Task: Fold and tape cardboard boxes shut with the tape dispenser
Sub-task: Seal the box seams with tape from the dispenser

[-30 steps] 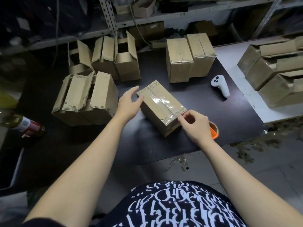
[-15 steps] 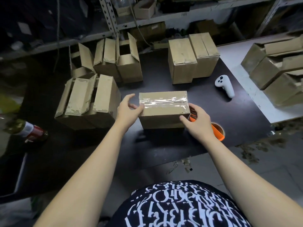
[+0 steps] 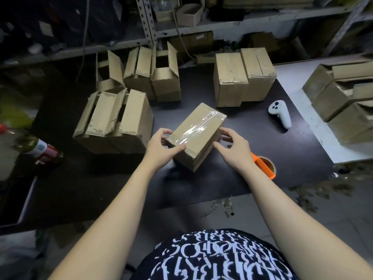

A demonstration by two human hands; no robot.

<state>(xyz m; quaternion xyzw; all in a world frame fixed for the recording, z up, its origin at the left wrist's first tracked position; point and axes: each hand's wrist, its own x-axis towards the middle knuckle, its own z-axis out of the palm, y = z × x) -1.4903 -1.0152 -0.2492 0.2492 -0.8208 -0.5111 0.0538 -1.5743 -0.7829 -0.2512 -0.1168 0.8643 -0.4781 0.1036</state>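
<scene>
The left hand has its grip clamped on the near left corner of a small brown box. Its thumb lies flat on top and its fingers curl round the end. The right hand has its grip on the box too, on the right side, with bent fingers and the thumb pressed to the cardboard.

The box is in the middle of the dark counter, between the two hands, and it is turned at a slant. I cannot tell if it sits on the counter or is lifted a little. Its flaps are closed, and a shiny strip of clear tape runs along the top.

The orange tape dispenser lies on the counter just beside the right wrist. No hand touches it.

Farther right lies a white controller. Two closed boxes stand side by side behind the held box. To the left is a bunch of open boxes with their flaps up. A bottle with a red label lies at the far left. More brown boxes sit on a white counter at the right.
</scene>
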